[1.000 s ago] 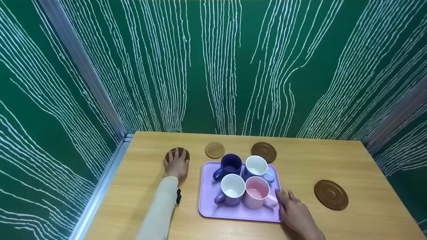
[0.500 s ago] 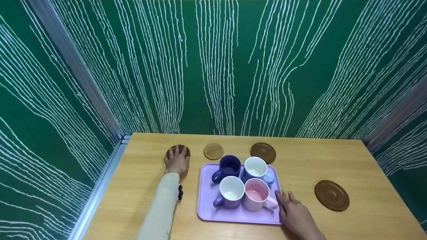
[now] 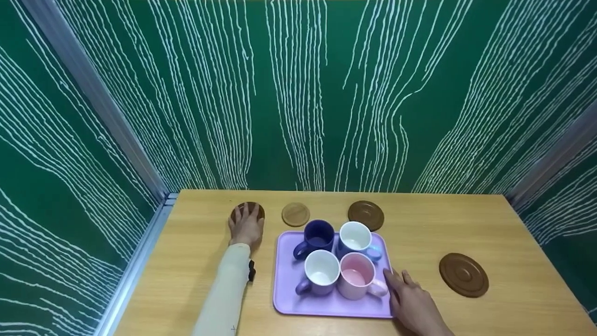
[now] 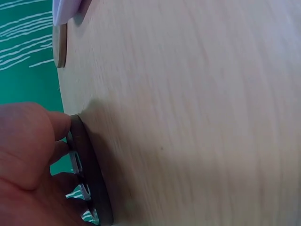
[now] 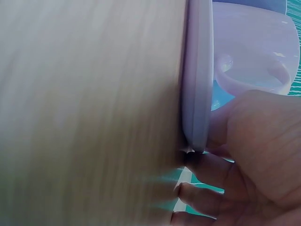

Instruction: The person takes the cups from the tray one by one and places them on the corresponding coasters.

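My left hand (image 3: 246, 231) grips a dark brown round coaster (image 4: 89, 174) at the back left of the table. In the left wrist view the thumb lies at the coaster's rim, with the other fingers spread over it. At the front right, my right hand (image 3: 415, 303) pinches the right edge of a light purple tray (image 3: 288, 284). On the tray stand a dark blue mug (image 3: 311, 245), a mug with a light blue handle (image 3: 356, 238), a purple-handled mug with a white inside (image 3: 322, 273) and a pink mug (image 3: 357, 277).
Behind the tray lie a small light wooden coaster (image 3: 295, 214) and a brown coaster (image 3: 366, 214). Another brown coaster (image 3: 463, 274) lies right of my right hand. A green wall with white lines (image 3: 298, 93) bounds the wooden table (image 3: 419, 219) at the back.
The head view has shifted slightly, moving the whole scene a little left and the tray slightly lower in the picture. Both hands keep their places on the coaster and the tray edge.
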Tool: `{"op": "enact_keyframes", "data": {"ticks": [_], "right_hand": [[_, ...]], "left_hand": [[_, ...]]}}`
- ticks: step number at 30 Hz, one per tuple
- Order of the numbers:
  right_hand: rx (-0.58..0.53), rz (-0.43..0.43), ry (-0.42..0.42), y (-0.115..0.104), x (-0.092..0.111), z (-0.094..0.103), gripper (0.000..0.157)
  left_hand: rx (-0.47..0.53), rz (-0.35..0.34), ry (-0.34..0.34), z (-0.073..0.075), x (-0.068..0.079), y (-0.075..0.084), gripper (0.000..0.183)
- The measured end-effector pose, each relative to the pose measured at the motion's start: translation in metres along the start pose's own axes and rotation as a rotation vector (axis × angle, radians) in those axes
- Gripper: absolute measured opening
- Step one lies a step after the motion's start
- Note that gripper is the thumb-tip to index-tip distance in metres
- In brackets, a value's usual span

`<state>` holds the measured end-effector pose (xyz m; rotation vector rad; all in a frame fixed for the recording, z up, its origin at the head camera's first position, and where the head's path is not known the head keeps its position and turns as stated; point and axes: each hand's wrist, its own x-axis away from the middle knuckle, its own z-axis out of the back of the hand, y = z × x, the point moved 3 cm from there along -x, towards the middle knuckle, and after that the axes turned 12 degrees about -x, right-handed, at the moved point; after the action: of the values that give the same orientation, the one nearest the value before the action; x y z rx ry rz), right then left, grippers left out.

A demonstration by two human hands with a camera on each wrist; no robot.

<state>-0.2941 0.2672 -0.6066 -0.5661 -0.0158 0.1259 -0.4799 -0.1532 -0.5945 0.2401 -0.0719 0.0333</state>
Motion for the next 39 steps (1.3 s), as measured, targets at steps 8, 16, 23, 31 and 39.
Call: {"op": "enact_keyframes", "data": {"ticks": [8, 16, 23, 31, 39], "right_hand": [[-0.01, -0.007, 0.011, 0.001, 0.001, 0.0, 0.048], [-0.008, -0.015, -0.007, -0.003, 0.0, -0.001, 0.049], [-0.007, -0.006, -0.001, -0.002, -0.001, 0.0, 0.048], [-0.01, -0.003, -0.014, -0.002, 0.0, 0.002, 0.047], [0.001, -0.031, -0.047, -0.001, -0.002, 0.003, 0.048]], "left_hand": [[0.034, 0.014, 0.017, -0.003, -0.003, 0.005, 0.055], [0.043, 0.029, 0.029, -0.001, 0.001, 0.002, 0.055], [0.06, 0.026, 0.058, 0.001, 0.006, 0.003, 0.058], [0.029, 0.029, 0.089, 0.002, 0.029, 0.005, 0.059], [0.049, -0.042, 0.178, 0.008, 0.074, 0.019, 0.058]]}}
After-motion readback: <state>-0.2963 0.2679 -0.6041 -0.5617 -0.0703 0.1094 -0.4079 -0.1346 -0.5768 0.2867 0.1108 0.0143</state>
